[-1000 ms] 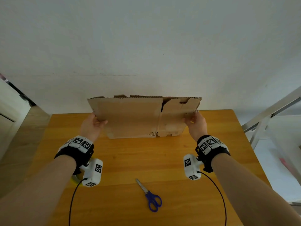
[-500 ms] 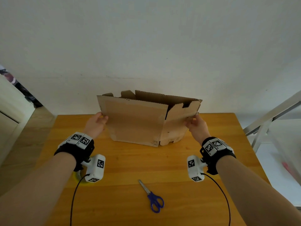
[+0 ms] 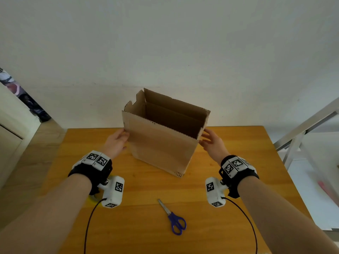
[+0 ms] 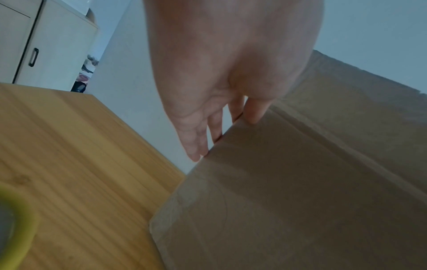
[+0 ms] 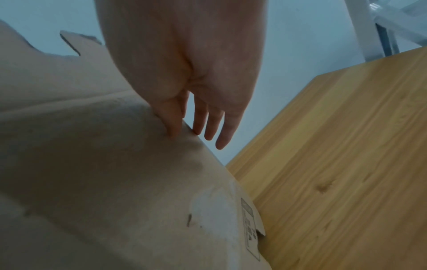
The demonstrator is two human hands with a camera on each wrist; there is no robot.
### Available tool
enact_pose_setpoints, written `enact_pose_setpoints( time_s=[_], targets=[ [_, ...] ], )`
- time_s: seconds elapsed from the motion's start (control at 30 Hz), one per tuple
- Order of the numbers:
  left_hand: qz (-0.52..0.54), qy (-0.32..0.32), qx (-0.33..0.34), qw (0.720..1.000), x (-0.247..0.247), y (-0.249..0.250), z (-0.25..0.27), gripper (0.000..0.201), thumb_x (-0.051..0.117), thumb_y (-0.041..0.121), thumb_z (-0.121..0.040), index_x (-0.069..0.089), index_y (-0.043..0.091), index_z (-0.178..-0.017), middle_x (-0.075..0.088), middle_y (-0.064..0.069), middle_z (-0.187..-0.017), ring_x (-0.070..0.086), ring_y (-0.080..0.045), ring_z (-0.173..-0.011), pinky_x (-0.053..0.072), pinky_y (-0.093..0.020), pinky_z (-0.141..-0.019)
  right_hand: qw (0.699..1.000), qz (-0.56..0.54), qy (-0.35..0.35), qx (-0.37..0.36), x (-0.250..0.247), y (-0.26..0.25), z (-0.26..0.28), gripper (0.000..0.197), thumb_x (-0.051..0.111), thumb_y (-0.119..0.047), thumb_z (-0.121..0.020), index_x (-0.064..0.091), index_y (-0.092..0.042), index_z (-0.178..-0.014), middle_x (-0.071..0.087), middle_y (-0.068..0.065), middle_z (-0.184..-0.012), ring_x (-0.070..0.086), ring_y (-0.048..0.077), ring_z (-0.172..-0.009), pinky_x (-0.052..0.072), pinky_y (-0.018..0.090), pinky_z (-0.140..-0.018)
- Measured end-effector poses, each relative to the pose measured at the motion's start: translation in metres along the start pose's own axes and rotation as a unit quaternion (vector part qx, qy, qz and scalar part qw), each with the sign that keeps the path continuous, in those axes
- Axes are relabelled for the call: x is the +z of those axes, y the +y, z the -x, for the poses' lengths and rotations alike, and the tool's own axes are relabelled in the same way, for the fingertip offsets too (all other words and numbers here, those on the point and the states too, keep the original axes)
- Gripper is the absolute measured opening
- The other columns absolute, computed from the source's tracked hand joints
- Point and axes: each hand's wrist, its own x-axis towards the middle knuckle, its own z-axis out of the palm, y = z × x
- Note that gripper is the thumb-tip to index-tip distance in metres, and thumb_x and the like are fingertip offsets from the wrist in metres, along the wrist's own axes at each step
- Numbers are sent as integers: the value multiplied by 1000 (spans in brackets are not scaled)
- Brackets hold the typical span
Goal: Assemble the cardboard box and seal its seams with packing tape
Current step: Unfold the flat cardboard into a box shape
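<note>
A brown cardboard box (image 3: 161, 147) stands upright on the wooden table (image 3: 143, 197), spread into a rectangular shape with its top flaps up and its inside showing. My left hand (image 3: 118, 139) rests against the box's left vertical corner, thumb on the front face (image 4: 300, 182) and straight fingers (image 4: 196, 144) along the side. My right hand (image 3: 209, 142) is at the right corner: the thumb (image 5: 172, 124) touches the box (image 5: 92, 164) and the other fingers are stretched out beside the edge. A yellow ring-shaped object (image 4: 16, 228) lies under my left wrist, mostly hidden.
Blue-handled scissors (image 3: 174, 219) lie on the table near its front edge, between my forearms. A white wall runs just behind the table. A metal frame (image 3: 302, 132) stands off the right side, and a white cabinet (image 4: 46, 45) to the left.
The flat folded cardboard has been pushed open into a standing rectangular box. Both hands moved inward with its corners and went from gripping the edges to resting on them with straight fingers.
</note>
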Motion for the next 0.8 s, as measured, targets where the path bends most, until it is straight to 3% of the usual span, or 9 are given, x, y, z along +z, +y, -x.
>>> enact_pose_setpoints(
  time_s=[0.07, 0.13, 0.3, 0.47, 0.53, 0.63, 0.73, 0.8],
  targets=[
    [6, -6, 0, 1000, 3, -1, 3, 44, 39, 17, -99, 32, 16, -143, 46, -7, -138, 47, -25, -123, 41, -40, -102, 1000, -14, 0, 7, 3, -1, 2, 51, 49, -1, -94, 39, -21, -140, 52, 4, -131, 56, 20, -114, 48, 28, -84],
    [21, -1, -4, 1000, 4, -2, 6, 43, 37, 24, -100, 34, 17, -142, 47, -8, -137, 49, -25, -120, 42, -40, -101, 1000, -18, 11, 16, 5, -1, 5, 50, 48, -3, -95, 39, -21, -141, 53, 6, -130, 56, 22, -114, 50, 30, -81],
    [40, 5, -21, 999, -1, 1, 11, 46, 32, 40, -99, 48, 9, -129, 57, -13, -122, 54, -23, -110, 44, -40, -95, 996, -74, 13, 49, 7, 0, 10, 44, 45, -7, -98, 40, -13, -141, 59, 13, -124, 63, 26, -104, 55, 37, -84],
    [32, -21, -24, 999, -6, 10, 21, 26, 35, 38, -98, 56, 23, -105, 59, -10, -109, 58, -19, -94, 45, -41, -92, 982, -169, 2, 84, 8, -4, 15, 31, 41, -13, -100, 53, -5, -127, 62, 16, -120, 62, 27, -107, 51, 39, -93],
    [43, -36, -31, 998, -7, 14, 26, 23, 36, 35, -98, 56, 24, -99, 59, -10, -110, 58, -20, -94, 47, -42, -93, 979, -188, -26, 81, 7, -8, 18, 31, 40, -26, -101, 59, -9, -119, 64, 14, -118, 61, 25, -107, 50, 37, -91],
    [34, -69, -25, 997, -7, 16, 33, 33, 37, 41, -97, 53, 19, -115, 58, -7, -111, 58, -24, -103, 46, -45, -97, 973, -202, -53, 95, 4, -9, 21, 36, 35, -43, -100, 65, -25, -111, 67, 8, -112, 59, 24, -107, 46, 43, -95],
    [33, -87, -22, 995, -5, 17, 37, 40, 36, 47, -95, 48, 22, -125, 57, -4, -113, 56, -24, -106, 46, -45, -96, 962, -242, -68, 107, 1, -8, 18, 35, 34, -39, -102, 67, -40, -90, 68, 4, -102, 58, 24, -103, 42, 47, -97],
    [65, -93, -29, 993, -6, 17, 37, 32, 38, 44, -96, 47, 29, -123, 56, -2, -114, 55, -24, -106, 47, -45, -92, 961, -243, -79, 105, -1, -10, 18, 27, 35, -40, -101, 61, -42, -98, 65, -1, -111, 55, 19, -109, 42, 42, -97]
  ],
)
